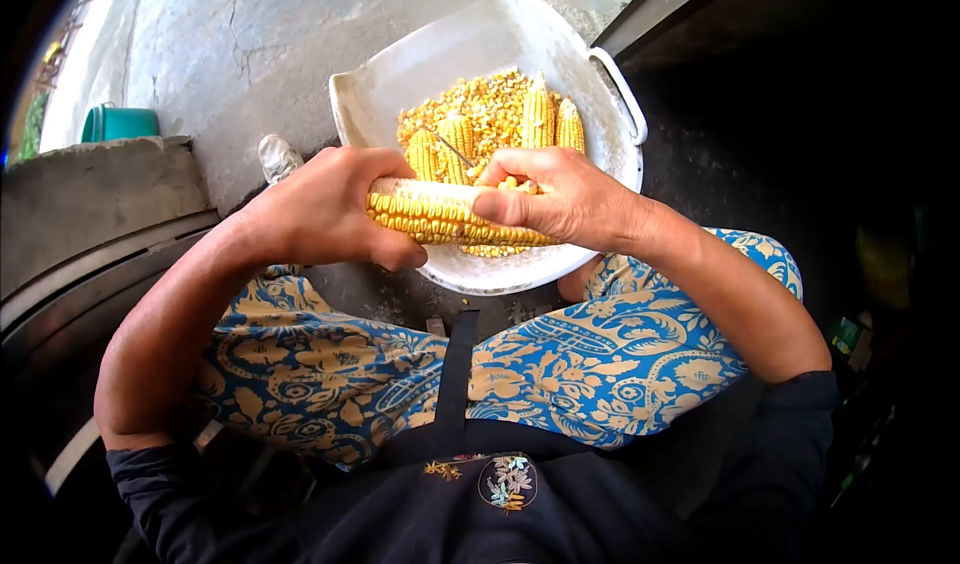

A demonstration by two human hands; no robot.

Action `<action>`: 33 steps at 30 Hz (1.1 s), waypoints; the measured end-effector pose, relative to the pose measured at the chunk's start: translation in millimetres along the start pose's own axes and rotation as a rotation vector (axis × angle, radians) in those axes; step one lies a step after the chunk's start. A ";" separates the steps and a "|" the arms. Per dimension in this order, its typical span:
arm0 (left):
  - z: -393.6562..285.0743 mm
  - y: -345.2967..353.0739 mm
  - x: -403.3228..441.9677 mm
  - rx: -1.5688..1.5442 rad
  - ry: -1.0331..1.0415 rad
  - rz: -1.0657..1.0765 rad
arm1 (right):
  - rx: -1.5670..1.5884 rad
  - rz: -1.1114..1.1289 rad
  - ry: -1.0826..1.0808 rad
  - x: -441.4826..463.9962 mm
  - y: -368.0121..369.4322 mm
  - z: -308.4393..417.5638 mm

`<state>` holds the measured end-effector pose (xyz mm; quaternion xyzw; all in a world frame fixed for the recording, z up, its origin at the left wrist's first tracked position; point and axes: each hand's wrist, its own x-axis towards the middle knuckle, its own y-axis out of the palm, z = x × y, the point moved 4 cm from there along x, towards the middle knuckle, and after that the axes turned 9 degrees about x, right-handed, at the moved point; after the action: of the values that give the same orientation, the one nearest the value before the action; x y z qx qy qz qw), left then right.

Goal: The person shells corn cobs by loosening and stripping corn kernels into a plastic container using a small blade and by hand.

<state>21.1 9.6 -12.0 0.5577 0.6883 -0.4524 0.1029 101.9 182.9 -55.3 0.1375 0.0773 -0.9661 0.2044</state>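
Note:
A yellow corn cob (440,219) lies level across both hands above the basin. A strip along its upper side is bare and whitish, while rows of kernels cover the side towards me. My left hand (335,204) is closed around its left end. My right hand (565,199) is closed on the right part, thumb pressed on the cob, with loose kernels by the fingers. A thin dark metal rod (455,149) shows beside the right fingertips; whether they hold it I cannot tell. Below, a white basin (365,104) holds loose kernels (480,99) and several whole cobs (538,114).
The basin has a white handle (622,94) on its right. It stands on a grey concrete floor (270,44) in front of my knees in patterned trousers (620,364). At left are a low concrete ledge (100,199), a teal bucket (122,124) and a white shoe (278,157).

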 end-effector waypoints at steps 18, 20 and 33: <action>-9.7 6.4 6.9 0.059 0.028 -0.009 | -0.102 0.088 0.069 0.8 10.2 8.3; -9.7 7.1 7.4 0.063 0.019 -0.010 | -0.238 0.037 -0.068 3.4 15.3 10.4; -10.2 14.9 6.3 0.083 0.060 0.025 | -0.024 0.073 -0.026 5.6 14.6 4.1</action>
<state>35.3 20.9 -17.8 0.5834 0.6645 -0.4625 0.0648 102.1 166.7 -54.3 0.1252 0.0811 -0.9588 0.2419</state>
